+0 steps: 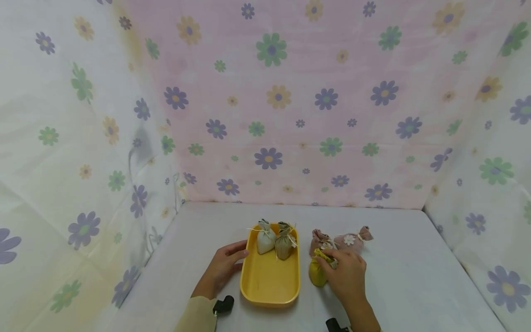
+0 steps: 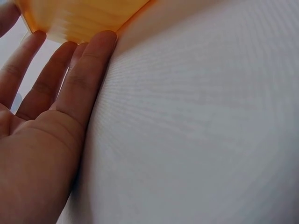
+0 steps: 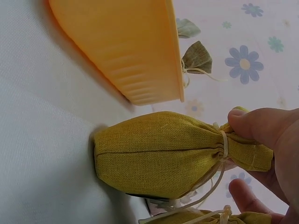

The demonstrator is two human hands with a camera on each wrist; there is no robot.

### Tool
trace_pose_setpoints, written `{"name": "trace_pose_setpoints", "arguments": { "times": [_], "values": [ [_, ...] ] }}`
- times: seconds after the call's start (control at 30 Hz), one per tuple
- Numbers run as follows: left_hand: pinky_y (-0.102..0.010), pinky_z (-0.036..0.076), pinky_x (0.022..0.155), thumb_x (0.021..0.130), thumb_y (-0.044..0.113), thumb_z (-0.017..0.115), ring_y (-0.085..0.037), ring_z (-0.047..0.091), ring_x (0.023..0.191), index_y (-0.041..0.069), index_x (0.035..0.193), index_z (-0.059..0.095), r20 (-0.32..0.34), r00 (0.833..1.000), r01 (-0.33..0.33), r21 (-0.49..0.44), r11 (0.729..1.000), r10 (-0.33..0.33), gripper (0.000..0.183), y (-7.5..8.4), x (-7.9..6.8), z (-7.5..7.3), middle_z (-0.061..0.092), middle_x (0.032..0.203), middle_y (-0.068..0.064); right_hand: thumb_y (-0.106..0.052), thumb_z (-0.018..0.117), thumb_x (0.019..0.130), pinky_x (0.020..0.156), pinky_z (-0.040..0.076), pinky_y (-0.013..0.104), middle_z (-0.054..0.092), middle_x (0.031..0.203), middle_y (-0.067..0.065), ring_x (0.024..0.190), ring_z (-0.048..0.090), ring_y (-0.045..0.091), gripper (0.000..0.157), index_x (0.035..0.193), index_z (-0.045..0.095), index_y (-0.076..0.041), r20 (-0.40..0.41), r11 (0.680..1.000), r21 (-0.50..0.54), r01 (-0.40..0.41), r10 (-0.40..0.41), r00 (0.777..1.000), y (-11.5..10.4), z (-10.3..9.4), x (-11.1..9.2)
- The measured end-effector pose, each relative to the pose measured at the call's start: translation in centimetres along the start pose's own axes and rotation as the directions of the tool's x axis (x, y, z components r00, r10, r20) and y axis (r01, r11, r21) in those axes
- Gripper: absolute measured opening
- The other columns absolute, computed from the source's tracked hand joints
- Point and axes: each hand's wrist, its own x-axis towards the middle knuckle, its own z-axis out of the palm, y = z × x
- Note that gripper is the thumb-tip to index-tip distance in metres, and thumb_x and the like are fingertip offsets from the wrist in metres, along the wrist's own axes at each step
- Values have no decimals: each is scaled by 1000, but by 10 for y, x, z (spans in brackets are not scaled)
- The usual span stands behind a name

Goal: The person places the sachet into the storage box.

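Note:
My right hand [image 1: 346, 274] pinches the gathered neck of a mustard-yellow cloth pouch [image 3: 159, 156], tied with a pale cord. The pouch stands upright, its base at the white tabletop. Part of another yellow pouch [image 3: 187, 216] shows beside it in the right wrist view. On the other side, my left hand [image 1: 224, 265] touches the left wall of a yellow tray [image 1: 269, 283] with fairly straight fingers [image 2: 84, 79]. Inside the tray's far end stand a pale green pouch [image 1: 265, 240] and an olive-brown pouch [image 1: 284, 245].
Behind my right hand are a reddish-brown pouch [image 1: 319, 240] and a pinkish pouch [image 1: 350, 240] with a white flower, the latter lying on its side. White tabletop [image 1: 423, 272] extends to the right. Flower-printed cloth [image 1: 290, 138] walls off the back and both sides.

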Motion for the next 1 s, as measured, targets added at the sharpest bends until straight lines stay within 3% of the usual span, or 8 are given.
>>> {"name": "trace_pose_setpoints", "arguments": {
  "times": [0.5, 0.8, 1.0],
  "values": [
    [-38, 60, 97, 96, 32, 75, -24, 62, 130, 16, 145, 61, 10, 1000, -4, -9, 1000, 4, 53, 0, 0, -2, 55, 154, -9, -34, 89, 82, 107, 29, 75, 81, 104, 5, 109, 66, 31, 28, 105, 83, -18, -41, 999, 18, 41, -40, 998, -4, -3, 3],
    [-38, 61, 96, 97, 29, 74, -26, 62, 129, 14, 145, 61, 18, 1000, -24, -25, 999, 25, 53, 1, 0, -1, 55, 154, -11, -32, 91, 80, 103, 40, 71, 81, 101, 2, 101, 73, 29, 26, 101, 84, -20, -117, 990, 15, 138, -135, 984, -4, -6, 10],
    [-39, 61, 95, 96, 30, 75, -25, 63, 128, 13, 145, 61, 15, 1000, -18, -28, 999, 19, 54, 1, 1, -1, 55, 154, -11, -29, 92, 78, 84, 59, 50, 81, 92, -1, 85, 76, 18, 25, 98, 84, -18, -160, 975, 37, 217, -209, 965, -7, -7, 13]
  ]
}}
